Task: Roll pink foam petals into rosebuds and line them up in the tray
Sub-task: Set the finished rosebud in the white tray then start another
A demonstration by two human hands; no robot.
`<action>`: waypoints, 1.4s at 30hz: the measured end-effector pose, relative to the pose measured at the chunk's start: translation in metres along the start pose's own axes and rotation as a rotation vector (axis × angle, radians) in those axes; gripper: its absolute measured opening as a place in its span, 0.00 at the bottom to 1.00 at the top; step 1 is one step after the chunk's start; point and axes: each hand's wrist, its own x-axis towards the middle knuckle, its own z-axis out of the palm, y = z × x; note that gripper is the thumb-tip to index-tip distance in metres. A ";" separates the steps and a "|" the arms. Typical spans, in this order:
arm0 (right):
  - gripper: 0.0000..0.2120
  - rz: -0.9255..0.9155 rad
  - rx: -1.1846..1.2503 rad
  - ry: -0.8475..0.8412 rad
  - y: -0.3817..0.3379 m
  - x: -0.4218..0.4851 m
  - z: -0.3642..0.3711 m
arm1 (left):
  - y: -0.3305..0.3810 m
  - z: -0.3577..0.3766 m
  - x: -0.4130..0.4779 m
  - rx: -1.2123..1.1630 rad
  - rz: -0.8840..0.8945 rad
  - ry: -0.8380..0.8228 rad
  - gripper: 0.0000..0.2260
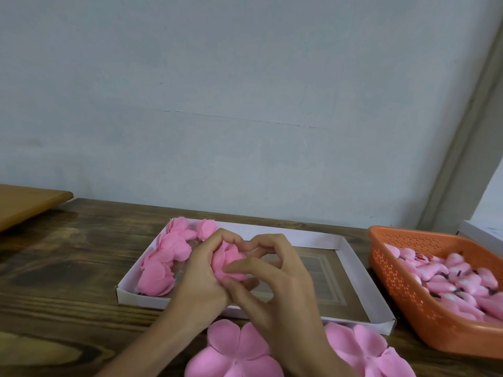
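Observation:
Over the white cardboard tray [337,242] my two hands meet around a pink foam rosebud [227,263]. My left hand [202,273] curls round its left side. My right hand [277,273] pinches it from the right, thumb on the petal. Several finished pink rosebuds [163,257] lie in a column along the tray's left end. Flat pink foam petal pieces [234,349] lie on the table just in front of the tray, and more flat petals [362,349] lie to their right, partly under my right forearm.
An orange perforated plastic basket [392,257] at the right holds several small pale pink buds [462,281] with dark stems. The dark wooden table [68,268] meets a pale wall at the back. A lighter wooden board [27,202] sits at far left.

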 end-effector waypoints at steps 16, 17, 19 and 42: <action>0.03 0.072 0.032 -0.003 -0.017 0.004 -0.008 | -0.014 -0.027 0.002 0.410 0.408 -0.186 0.18; 0.03 0.067 0.019 -0.009 -0.018 0.004 -0.008 | -0.014 -0.026 0.002 0.386 0.394 -0.175 0.17; 0.04 0.068 0.019 -0.018 -0.020 0.005 -0.009 | -0.014 -0.025 0.001 0.417 0.406 -0.134 0.18; 0.11 0.188 0.142 0.036 -0.013 0.001 -0.001 | -0.016 -0.019 -0.006 0.533 0.524 -0.126 0.20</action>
